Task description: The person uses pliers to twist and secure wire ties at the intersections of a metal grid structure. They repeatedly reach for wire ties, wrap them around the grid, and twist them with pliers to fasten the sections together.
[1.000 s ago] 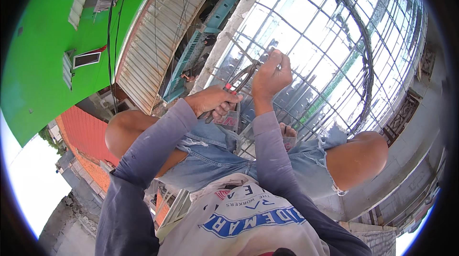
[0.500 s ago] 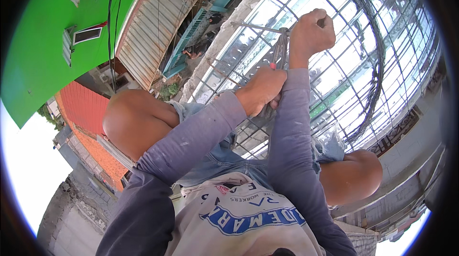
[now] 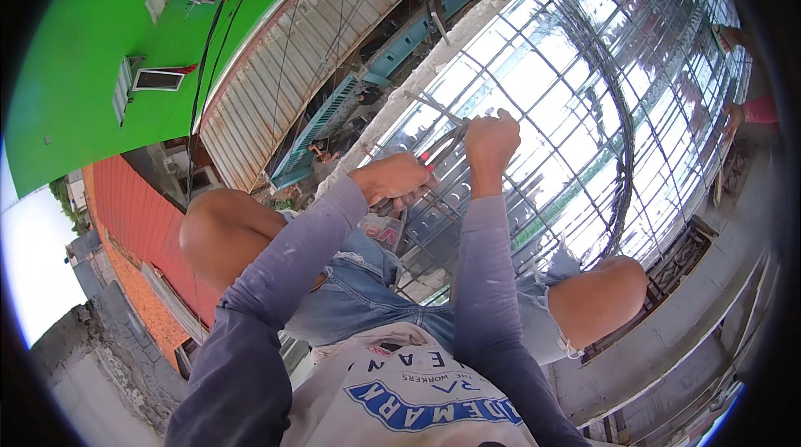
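Note:
My left hand (image 3: pixel 390 179) is closed around the handles of a pair of pincers (image 3: pixel 446 143) with red showing on the grip. The pincers' head points away from me, at the inner end of a thin metal bar (image 3: pixel 434 106) by the mesh edge. My right hand (image 3: pixel 491 147) is curled into a fist just right of the pincers' head; whatever is in it is hidden. Beneath both hands spreads a steel rebar mesh (image 3: pixel 534 138) over shiny, reflective sheeting. A clear plastic bag or container (image 3: pixel 384 230) sits below my left hand, partly covered by it.
A long bundle of dark wires (image 3: pixel 619 113) curves across the mesh. Other people's hands reach in at the right, one in a pink sleeve (image 3: pixel 758 110). A rough concrete edge (image 3: pixel 434 63) borders the mesh, with corrugated roofs (image 3: pixel 275 59) and a green wall (image 3: pixel 75 72) beyond.
Both hands have moved apart and the right has come nearer to me. The pincers have tilted, their handles swinging left with my left hand. Other people's hands have come into view at right.

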{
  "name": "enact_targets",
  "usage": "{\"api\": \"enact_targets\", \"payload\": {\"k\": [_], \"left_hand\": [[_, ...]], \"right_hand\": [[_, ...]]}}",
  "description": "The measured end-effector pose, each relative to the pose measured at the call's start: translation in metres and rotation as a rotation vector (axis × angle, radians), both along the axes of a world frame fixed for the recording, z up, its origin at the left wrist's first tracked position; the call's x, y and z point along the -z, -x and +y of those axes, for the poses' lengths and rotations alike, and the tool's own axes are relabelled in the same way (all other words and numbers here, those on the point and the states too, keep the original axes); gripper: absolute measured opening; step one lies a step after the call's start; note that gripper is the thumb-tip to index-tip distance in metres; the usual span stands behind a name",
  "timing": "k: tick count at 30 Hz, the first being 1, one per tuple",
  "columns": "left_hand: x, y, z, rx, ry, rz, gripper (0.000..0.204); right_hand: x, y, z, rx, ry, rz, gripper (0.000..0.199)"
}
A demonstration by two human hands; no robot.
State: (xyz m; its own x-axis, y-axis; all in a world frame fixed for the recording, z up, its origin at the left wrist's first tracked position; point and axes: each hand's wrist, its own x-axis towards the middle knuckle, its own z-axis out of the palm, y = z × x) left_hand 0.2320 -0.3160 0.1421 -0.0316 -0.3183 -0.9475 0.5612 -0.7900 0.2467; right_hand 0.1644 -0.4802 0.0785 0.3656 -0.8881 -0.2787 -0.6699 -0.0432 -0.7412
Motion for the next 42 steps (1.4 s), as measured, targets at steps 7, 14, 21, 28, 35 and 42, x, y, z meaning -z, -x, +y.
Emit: {"api": "enact_targets", "payload": {"k": [7, 14, 21, 28, 35, 42], "left_hand": [[-0.01, -0.008, 0.038, 0.291, -0.002, -0.055, 0.031], [-0.021, -0.031, 0.028, 0.316, 0.122, -0.08, 0.043], [-0.045, -0.068, 0.006, 0.699, 0.11, -0.244, 0.043], [-0.052, -0.071, 0.012, 0.641, 0.063, -0.287, 0.04], [-0.055, -0.076, 0.012, 0.64, 0.092, -0.243, 0.038], [-0.053, -0.065, 0.01, 0.596, 0.163, -0.293, 0.035]], "right_hand": [[-0.023, 0.026, 0.049, -0.087, -0.036, 0.058, 0.044], [-0.048, 0.033, 0.016, -0.203, 0.093, 0.217, 0.042], [-0.056, 0.075, -0.015, -0.437, 0.085, 0.129, 0.036], [-0.091, 0.079, 0.015, -0.482, 0.085, 0.133, 0.037], [-0.114, -0.004, 0.013, -1.128, 0.118, 0.715, 0.041], [-0.065, -0.016, 0.003, -1.158, 0.119, 0.795, 0.038]]}}
